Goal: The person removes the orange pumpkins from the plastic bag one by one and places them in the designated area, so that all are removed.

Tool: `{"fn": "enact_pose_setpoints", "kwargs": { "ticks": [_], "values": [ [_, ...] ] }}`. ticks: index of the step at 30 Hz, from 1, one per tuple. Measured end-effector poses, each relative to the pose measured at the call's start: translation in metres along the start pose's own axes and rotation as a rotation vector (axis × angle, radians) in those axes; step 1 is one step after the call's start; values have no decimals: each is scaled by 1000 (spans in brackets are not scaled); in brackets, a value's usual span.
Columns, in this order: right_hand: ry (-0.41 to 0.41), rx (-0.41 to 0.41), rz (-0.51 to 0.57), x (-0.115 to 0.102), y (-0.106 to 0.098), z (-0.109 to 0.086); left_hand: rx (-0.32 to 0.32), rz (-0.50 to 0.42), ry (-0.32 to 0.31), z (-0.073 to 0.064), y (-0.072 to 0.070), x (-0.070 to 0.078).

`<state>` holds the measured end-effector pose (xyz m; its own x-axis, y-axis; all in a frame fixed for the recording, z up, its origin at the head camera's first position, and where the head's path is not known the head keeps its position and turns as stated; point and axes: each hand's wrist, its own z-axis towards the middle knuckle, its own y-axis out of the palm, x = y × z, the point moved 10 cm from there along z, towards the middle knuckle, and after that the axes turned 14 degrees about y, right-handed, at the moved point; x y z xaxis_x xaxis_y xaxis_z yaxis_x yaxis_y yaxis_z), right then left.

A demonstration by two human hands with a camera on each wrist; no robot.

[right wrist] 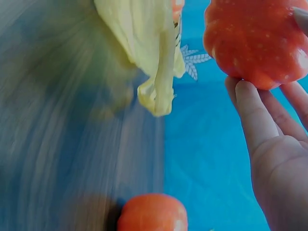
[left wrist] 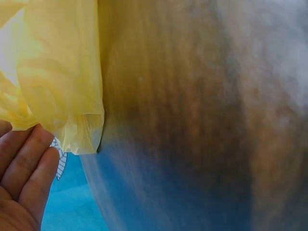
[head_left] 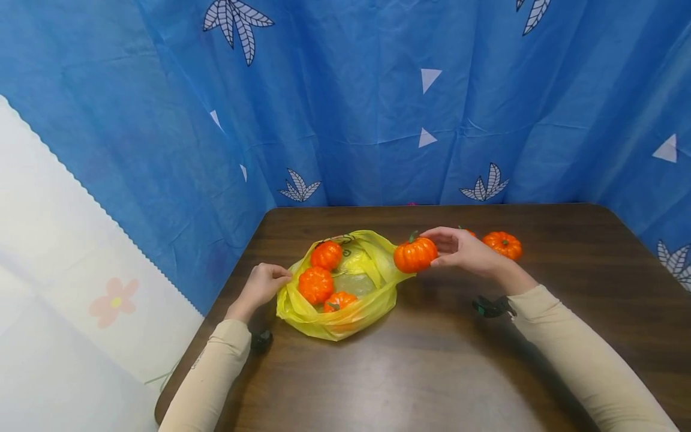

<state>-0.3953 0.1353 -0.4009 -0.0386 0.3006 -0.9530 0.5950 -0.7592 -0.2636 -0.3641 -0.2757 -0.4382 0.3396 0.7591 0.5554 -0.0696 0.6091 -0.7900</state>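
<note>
A small orange pumpkin (head_left: 415,255) with a green stem is held in my right hand (head_left: 456,249), fingers and thumb around its side, at the right edge of a yellow plastic bag (head_left: 318,327). In the right wrist view the pumpkin (right wrist: 257,41) sits between thumb and fingers. My left hand (head_left: 263,283) pinches the bag's left rim; the left wrist view shows its fingers against the yellow plastic (left wrist: 57,62). The bag stands with its mouth spread wide. Inside it lie an upper pumpkin (head_left: 326,255), a middle one (head_left: 315,285) and a lower one (head_left: 340,301).
Right of the bag, another pumpkin (head_left: 502,245) rests on the dark wooden table (head_left: 410,372), and one more is mostly hidden behind my right hand. A blue patterned curtain (head_left: 372,108) hangs behind the table, and a white cloth (head_left: 70,282) hangs at the left.
</note>
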Motion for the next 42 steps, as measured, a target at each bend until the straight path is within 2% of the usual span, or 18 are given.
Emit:
{"fn": "enact_pose_setpoints", "kwargs": {
  "ticks": [5, 16, 22, 28, 37, 42],
  "values": [
    [-6, 7, -2, 8, -9, -11, -1, 1, -1, -1, 0, 0],
    [67, 45, 3, 36, -29, -29, -2, 4, -23, -2, 0, -1],
    [45, 59, 11, 46, -40, -38, -3, 7, -12, -1, 1, 0],
    [-6, 47, 23, 52, -45, -46, -4, 8, -35, -1, 1, -2],
    [62, 72, -20, 68, -51, -53, -15, 7, -52, -1, 1, -4],
    [66, 81, -47, 77, -53, -54, -10, 6, -46, -2, 1, -4]
  ]
}}
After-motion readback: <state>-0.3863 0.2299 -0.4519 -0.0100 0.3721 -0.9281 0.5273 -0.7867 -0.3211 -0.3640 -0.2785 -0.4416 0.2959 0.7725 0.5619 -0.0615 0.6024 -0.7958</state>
